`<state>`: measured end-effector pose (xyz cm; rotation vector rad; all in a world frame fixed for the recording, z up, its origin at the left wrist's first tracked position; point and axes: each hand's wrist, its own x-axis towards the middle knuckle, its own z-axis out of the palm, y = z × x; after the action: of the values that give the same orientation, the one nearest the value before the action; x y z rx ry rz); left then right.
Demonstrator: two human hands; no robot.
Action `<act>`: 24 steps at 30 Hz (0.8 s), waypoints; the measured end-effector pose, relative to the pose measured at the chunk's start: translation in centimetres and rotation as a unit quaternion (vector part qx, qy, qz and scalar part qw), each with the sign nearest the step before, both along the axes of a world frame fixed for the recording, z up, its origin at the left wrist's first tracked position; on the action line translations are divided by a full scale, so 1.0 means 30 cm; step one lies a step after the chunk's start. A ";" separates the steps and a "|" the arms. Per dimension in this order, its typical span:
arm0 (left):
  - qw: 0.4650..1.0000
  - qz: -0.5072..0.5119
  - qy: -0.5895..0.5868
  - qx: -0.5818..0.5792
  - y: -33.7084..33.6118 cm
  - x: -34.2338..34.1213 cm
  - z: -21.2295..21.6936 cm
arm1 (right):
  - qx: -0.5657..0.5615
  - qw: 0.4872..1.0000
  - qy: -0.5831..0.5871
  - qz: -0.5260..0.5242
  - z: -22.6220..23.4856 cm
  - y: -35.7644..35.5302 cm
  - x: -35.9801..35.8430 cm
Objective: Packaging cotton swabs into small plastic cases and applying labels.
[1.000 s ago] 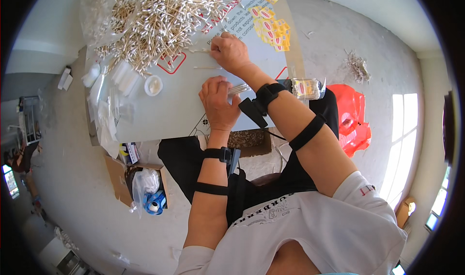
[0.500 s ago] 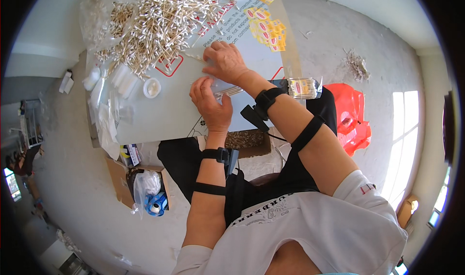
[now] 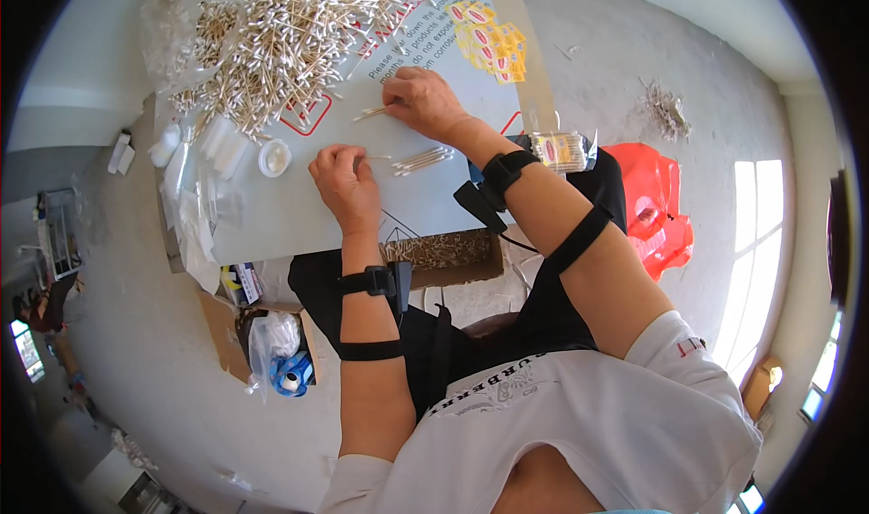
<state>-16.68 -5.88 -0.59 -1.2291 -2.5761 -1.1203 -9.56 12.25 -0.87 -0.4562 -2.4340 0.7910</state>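
Observation:
A small row of cotton swabs [image 3: 423,161] lies on the grey tabletop between my hands. My left hand [image 3: 346,188] is left of that row, its fingers curled, with a single cotton swab [image 3: 379,157] sticking out at the fingertips. Farther up the table, my right hand [image 3: 427,105] pinches a couple of cotton swabs [image 3: 370,113] that point left from its fingers. A large loose pile of cotton swabs [image 3: 285,48] spreads over the far left, partly on a clear plastic bag [image 3: 172,48].
Left of my left hand stands a round white tub [image 3: 275,157] beside clear plastic pieces [image 3: 224,147]. Yellow labels [image 3: 489,43] lie far right. A filled swab pack [image 3: 561,151] sits by the right edge. Below the table is a cardboard box of swabs [image 3: 453,259].
My hands have parted: the left moved left, the right slightly away. The swab row between them is uncovered, and swabs now show at the fingertips of both hands.

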 end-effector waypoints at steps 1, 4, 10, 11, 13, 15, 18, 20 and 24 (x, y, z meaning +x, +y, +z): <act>1.000 -0.002 0.000 -0.001 0.006 -0.007 -0.002 | -0.001 1.000 0.000 -0.002 0.000 0.001 0.005; 1.000 -0.010 0.002 0.017 0.042 -0.006 -0.011 | 0.000 1.000 0.003 -0.005 0.002 0.000 0.024; 0.998 -0.041 0.019 0.046 0.078 0.067 -0.030 | -0.176 0.981 0.059 -0.060 0.032 -0.047 0.186; 0.998 -0.039 0.025 0.053 0.075 0.067 -0.030 | -0.188 0.980 0.039 -0.044 0.037 -0.071 0.229; 0.997 -0.039 0.030 0.061 0.076 0.073 -0.028 | -0.200 0.979 0.019 -0.032 0.045 -0.112 0.293; 0.997 -0.045 0.033 0.062 0.082 0.073 -0.028 | -0.135 0.990 0.021 -0.030 0.045 -0.141 0.329; 0.997 -0.051 0.029 0.056 0.084 0.075 -0.026 | -0.090 0.995 0.019 -0.037 0.041 -0.157 0.333; 0.996 -0.052 0.029 0.059 0.087 0.077 -0.026 | -0.082 0.996 0.017 -0.036 0.039 -0.157 0.332; 0.997 -0.050 0.029 0.057 0.083 0.076 -0.027 | -0.068 0.997 0.018 -0.035 0.033 -0.163 0.330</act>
<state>-14.39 -3.40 -1.39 -1.3566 -2.3957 -1.2119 0.34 7.37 0.13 -0.5712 -2.3276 0.9311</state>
